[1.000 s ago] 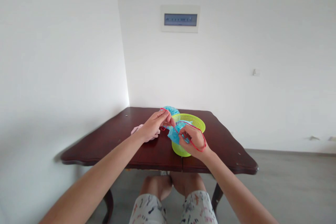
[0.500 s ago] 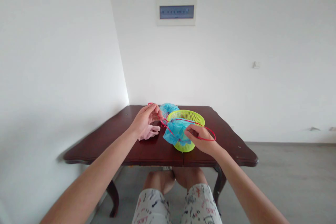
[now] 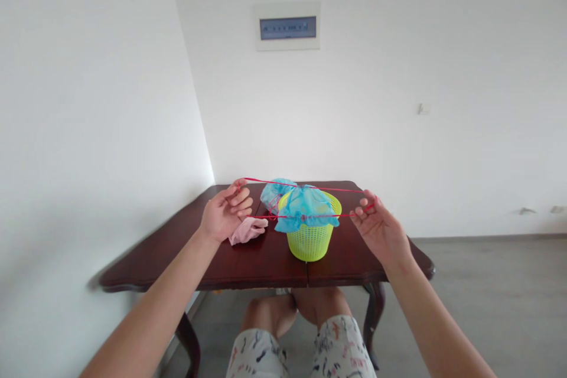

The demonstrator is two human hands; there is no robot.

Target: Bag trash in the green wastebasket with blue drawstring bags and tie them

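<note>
A thin red cord (image 3: 341, 189) is stretched in two strands between my hands, above the table. My left hand (image 3: 227, 211) has its fingers curled round the cord at the left end. At the other end, my right hand (image 3: 381, 229) grips the cord with bent fingers. A crumpled light-blue plastic bag (image 3: 308, 205) hangs along the strands in the middle, in front of the rim of a lime-green mesh basket (image 3: 310, 246). Whether the bag touches the basket I cannot tell. Close to my left hand, a pink cloth (image 3: 248, 231) lies bunched up.
Behind the basket, to its left, lies another blue plastic bundle (image 3: 271, 192) with red cord on it. Everything rests on a dark brown wooden table (image 3: 186, 260) with a wavy edge. White walls stand to the left and at the back.
My hands have moved apart, the right one outward to the right. The slack red cord has become taut, and the blue bag has spread out more along it.
</note>
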